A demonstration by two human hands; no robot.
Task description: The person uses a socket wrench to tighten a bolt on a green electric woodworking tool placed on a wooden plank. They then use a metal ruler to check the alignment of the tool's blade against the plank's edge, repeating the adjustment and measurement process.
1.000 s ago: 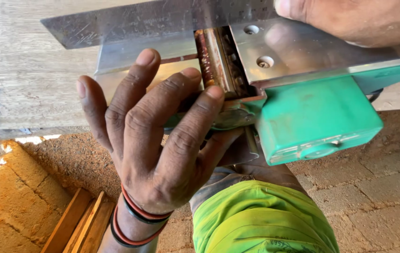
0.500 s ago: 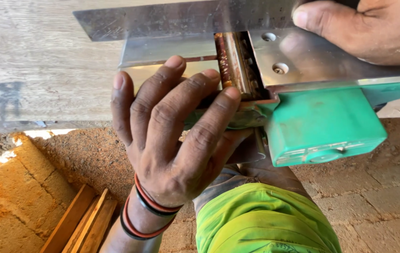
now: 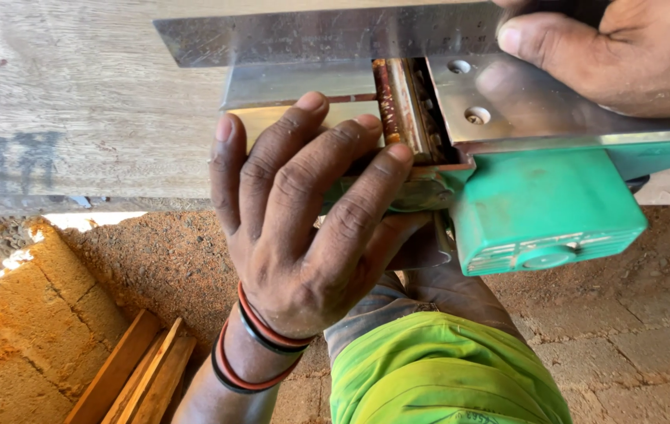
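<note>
Planer (image 3: 543,208) is flipped sole-up against the wood plank (image 3: 76,110). Left hand (image 3: 303,235) has its grip closed round the front by the rusty cutter drum (image 3: 405,110); right hand (image 3: 617,55) clamps down on the sole.

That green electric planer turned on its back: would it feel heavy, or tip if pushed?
The electric planer probably feels heavy for its size, given its thick metal sole plates and bulky green housing. It may tip easily: it hangs past the wooden plank, steadied by the left hand and right hand. The polished sole looks slippery.
</note>
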